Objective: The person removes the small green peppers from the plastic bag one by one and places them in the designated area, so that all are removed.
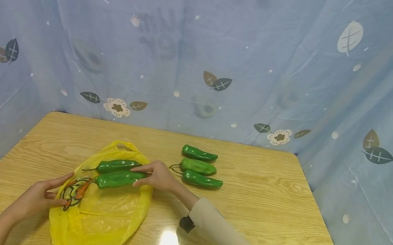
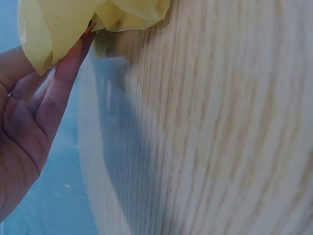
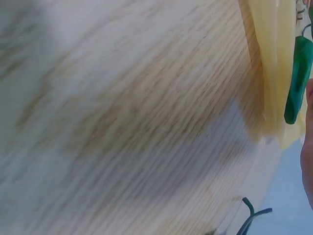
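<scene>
A yellow plastic bag [image 1: 105, 211] lies spread open on the left part of the table. My left hand [image 1: 37, 197] pinches its left edge; in the left wrist view the thumb and fingers close on the yellow plastic. My right hand [image 1: 159, 177] holds the right end of a large green pepper [image 1: 117, 179] over the bag. Just behind it, a second green pepper [image 1: 118, 165] with a long stem lies on the bag, near the right fingertips. By the left fingers shows an orange, green and black patterned patch [image 1: 75, 192], its kind unclear.
Right of the bag, three green peppers lie in a stack of rows: a back one [image 1: 199, 153], a middle one [image 1: 198, 166] and a front one [image 1: 202, 180]. A small black object [image 1: 186, 224] shows beside the right sleeve. Blue curtain [image 1: 208, 54] encloses the wooden table [image 1: 262, 221].
</scene>
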`<state>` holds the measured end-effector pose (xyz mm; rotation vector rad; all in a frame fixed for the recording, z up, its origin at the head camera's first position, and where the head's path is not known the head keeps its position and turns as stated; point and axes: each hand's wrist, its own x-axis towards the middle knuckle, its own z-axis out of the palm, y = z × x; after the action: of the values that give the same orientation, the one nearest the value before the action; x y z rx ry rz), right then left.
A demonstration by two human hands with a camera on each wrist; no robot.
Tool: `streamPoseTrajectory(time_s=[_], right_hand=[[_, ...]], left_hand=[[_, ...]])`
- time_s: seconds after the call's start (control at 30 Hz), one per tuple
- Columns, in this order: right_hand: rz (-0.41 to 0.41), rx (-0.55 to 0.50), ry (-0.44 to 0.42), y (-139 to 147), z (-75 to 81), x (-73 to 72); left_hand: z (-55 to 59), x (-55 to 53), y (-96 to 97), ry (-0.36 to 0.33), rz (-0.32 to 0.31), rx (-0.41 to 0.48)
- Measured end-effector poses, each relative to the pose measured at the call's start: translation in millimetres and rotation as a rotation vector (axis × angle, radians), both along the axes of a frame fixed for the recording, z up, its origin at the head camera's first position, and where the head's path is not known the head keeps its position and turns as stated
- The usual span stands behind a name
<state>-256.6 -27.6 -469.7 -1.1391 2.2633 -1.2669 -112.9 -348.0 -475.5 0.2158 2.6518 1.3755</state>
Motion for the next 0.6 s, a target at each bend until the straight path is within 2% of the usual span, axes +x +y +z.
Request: streamPoseTrajectory(time_s=[0.2,0.4,0.6], right_hand=[[-0.066,-0.036,-0.056,16,3.1,4.9],[-0.078,-0.065,-0.065,35,7.9,11.1],[-0.087,-0.101,-0.114,54,8.3,21.6]], left_hand=[[-0.6,-0.2,-0.8,0.005,-0.005,0.002],[-0.6,0.2,-0.6,0.001,-0.001,-0.006],[-1.1,0.5,-0.7,-0.005,-0.002,-0.003]])
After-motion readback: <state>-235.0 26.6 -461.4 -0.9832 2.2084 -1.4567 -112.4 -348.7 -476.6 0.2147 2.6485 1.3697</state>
